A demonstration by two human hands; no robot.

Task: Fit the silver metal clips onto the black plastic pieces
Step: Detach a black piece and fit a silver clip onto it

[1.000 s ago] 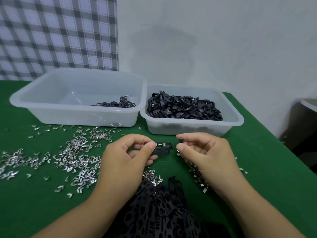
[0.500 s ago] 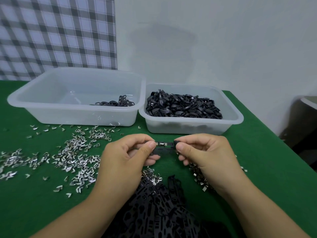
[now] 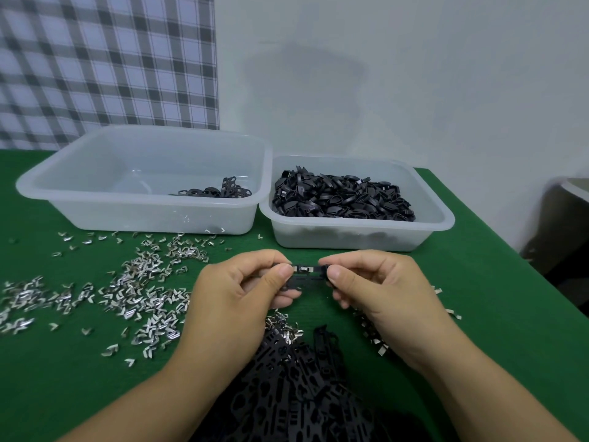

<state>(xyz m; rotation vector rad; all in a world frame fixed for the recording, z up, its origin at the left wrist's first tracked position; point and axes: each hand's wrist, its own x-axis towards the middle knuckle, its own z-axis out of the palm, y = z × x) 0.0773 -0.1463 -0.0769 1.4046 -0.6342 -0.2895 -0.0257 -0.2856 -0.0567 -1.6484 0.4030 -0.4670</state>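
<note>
— Pinching what, those hands?
— The left hand and right hand each pinch one end of a black plastic piece, held level above the table. A silver clip sits on its top edge.
— Around them?
— A heap of black strips lies under the wrists, with loose clips scattered to the left. Behind, the left tub holds a few black pieces and the right tub is heaped with them.
— Surface?
— Green cloth, a white wall and a checked curtain. Both forearms reach in from below, fingers curled.
</note>
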